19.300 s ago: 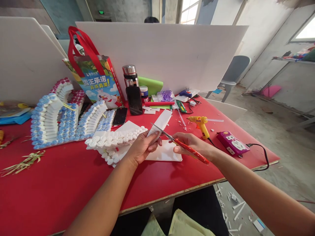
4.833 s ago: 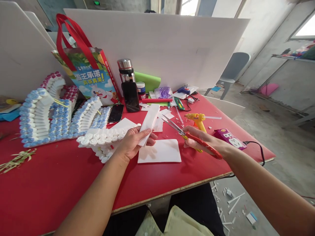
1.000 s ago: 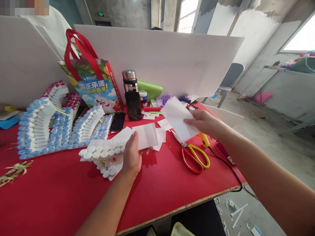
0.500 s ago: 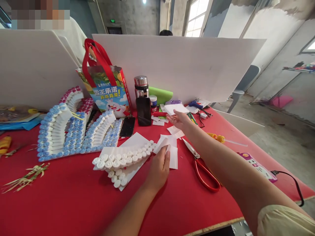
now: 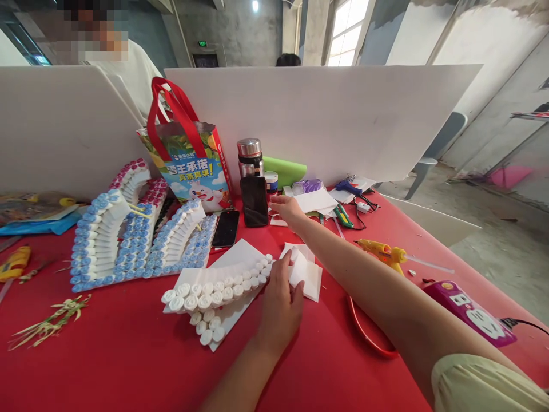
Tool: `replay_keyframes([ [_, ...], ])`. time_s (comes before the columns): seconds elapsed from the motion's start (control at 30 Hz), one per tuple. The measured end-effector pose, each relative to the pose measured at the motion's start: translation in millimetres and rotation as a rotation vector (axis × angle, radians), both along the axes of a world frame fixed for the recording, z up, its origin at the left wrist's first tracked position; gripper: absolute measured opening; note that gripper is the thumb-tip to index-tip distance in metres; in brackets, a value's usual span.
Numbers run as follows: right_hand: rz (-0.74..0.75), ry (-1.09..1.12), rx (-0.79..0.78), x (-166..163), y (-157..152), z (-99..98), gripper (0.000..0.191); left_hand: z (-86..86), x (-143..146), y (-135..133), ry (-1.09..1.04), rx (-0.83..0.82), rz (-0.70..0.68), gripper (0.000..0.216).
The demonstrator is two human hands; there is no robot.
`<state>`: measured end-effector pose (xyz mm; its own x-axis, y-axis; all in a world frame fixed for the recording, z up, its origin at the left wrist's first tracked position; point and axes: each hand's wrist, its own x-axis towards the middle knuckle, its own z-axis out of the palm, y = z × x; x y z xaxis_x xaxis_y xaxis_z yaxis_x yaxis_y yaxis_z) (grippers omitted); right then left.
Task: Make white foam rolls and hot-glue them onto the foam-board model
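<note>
My left hand (image 5: 281,300) rests on the red table (image 5: 107,349), its fingers pinching a small stack of white foam pieces (image 5: 305,272) beside a white bottle-cap model (image 5: 217,289). My right hand (image 5: 286,209) reaches far across the table, fingers curled over small white scraps by a dark phone (image 5: 254,201) that stands upright. A larger white sheet (image 5: 316,201) lies just right of that hand. Red-handled scissors (image 5: 369,337) lie on the table, mostly hidden under my right forearm.
A blue-and-white bottle-cap model (image 5: 128,234), a red-handled shopping bag (image 5: 189,154), a steel flask (image 5: 250,157), a flat phone (image 5: 226,228), a yellow glue gun (image 5: 380,250) and a purple power strip (image 5: 469,312) crowd the table. White partition boards (image 5: 326,120) stand behind. A person sits beyond the left board.
My right hand has let go of the white sheet at the back and moved left toward the standing phone. My left hand has gathered the foam pieces closer.
</note>
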<state>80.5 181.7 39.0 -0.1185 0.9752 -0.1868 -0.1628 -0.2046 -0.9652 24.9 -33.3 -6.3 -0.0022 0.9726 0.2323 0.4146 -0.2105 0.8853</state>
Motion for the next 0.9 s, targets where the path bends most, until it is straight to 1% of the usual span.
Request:
replay_keyframes([
  [0.1,0.038,-0.044,0.024,-7.6,8.0,-2.0,0.014,1.7,-1.2,-0.1,0.062,0.035,0.023,0.058],
  [0.23,0.08,-0.069,0.055,-13.7,15.9,-11.1,0.014,-0.4,-3.4,1.9,0.089,0.081,0.014,0.046],
  [0.37,0.118,-0.061,0.102,-14.4,19.7,-22.3,0.012,0.1,-4.3,2.9,-0.006,0.127,0.027,0.039],
  [0.5,0.126,-0.047,0.155,-11.9,18.9,-30.2,0.008,7.9,-5.6,-1.2,-0.112,0.189,-0.001,0.031],
  [0.57,0.108,-0.036,0.175,-8.0,15.1,-29.8,0.006,11.4,-6.7,-3.7,-0.13,0.203,-0.022,0.029],
  [0.63,0.081,-0.013,0.191,0.7,6.8,-24.5,0.008,12.8,-7.7,-4.8,-0.135,0.203,-0.009,0.026],
  [0.7,0.052,0.024,0.203,16.5,-7.8,-14.7,0.015,12.7,-8.3,-3.7,-0.16,0.139,0.021,0.021],
  [0.77,0.032,0.07,0.211,39.7,-29.5,-3.0,0.023,13.3,-8.1,-1.0,-0.267,-0.004,0.026,0.019],
  [0.83,0.026,0.118,0.218,67.1,-56.6,6.7,0.028,16.7,-7.2,2.0,-0.468,-0.154,-0.031,0.024],
  [0.9,0.015,0.167,0.225,93.3,-85.0,11.0,0.03,23.2,-5.9,3.7,-0.672,-0.239,-0.133,0.037],
])
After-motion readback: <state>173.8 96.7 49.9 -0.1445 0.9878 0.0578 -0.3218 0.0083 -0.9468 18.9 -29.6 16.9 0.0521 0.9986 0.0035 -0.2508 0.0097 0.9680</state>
